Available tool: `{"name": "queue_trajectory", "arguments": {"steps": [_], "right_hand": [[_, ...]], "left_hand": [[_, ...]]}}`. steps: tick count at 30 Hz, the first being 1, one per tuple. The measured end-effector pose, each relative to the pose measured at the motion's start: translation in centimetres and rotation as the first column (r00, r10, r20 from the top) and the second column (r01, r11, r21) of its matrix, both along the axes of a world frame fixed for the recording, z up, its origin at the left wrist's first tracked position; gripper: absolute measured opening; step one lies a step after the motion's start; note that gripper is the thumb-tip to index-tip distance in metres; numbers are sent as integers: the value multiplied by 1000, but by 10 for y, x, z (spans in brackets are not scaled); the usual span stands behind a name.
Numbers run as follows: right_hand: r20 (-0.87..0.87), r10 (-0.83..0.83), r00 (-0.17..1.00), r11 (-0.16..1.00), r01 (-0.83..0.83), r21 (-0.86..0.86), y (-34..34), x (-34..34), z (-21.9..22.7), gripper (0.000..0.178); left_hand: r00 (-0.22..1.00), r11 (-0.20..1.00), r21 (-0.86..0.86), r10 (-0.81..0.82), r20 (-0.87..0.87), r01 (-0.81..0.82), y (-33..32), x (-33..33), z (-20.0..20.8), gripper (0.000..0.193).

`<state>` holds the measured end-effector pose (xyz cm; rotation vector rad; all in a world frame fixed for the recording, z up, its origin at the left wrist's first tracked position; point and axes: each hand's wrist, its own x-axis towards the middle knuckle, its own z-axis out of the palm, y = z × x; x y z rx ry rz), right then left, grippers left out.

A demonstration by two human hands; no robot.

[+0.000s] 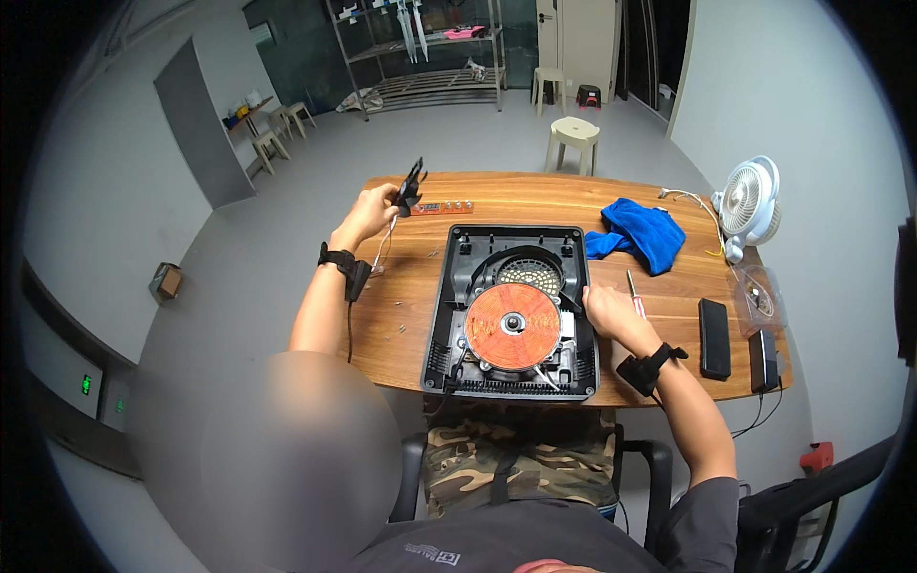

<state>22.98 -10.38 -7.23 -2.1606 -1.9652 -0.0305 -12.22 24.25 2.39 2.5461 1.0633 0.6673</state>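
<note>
The open black base of an induction cooker (pixel 444 315) lies on the wooden table in front of me. A round copper-coloured coil (pixel 492 329) sits in its near half, and a round vent grille shows behind the coil. My left hand (pixel 368 212), past the base's far left corner, is closed on a small black cooling fan (pixel 410 189), raised and tilted, with a thin pale wire hanging down. Beside it on the table is a narrow orange circuit board (pixel 449 207). My right hand (pixel 616 313) grips the base's right rim, its fingertips partly hidden.
A screwdriver (pixel 634 289) lies just past my right hand. Farther right are a blue cloth (pixel 642 234), a black phone-like slab (pixel 714 338), a clear plastic box (pixel 761 298), a black adapter (pixel 762 361) and a white fan (pixel 749 202). Small screws lie left of the base.
</note>
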Motion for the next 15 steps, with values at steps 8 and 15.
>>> {"name": "queue_trajectory", "arguments": {"steps": [8,15], "right_hand": [[25,8,1000,1000,-8,-5,-5,-6,14,31],[27,29,999,999,-29,-28,-3,-5,12,27]], "left_hand": [[980,1000,4,6,197,-7,-23,4,48,32],[967,999,-27,-23,254,31,-36,5,43,29]]}}
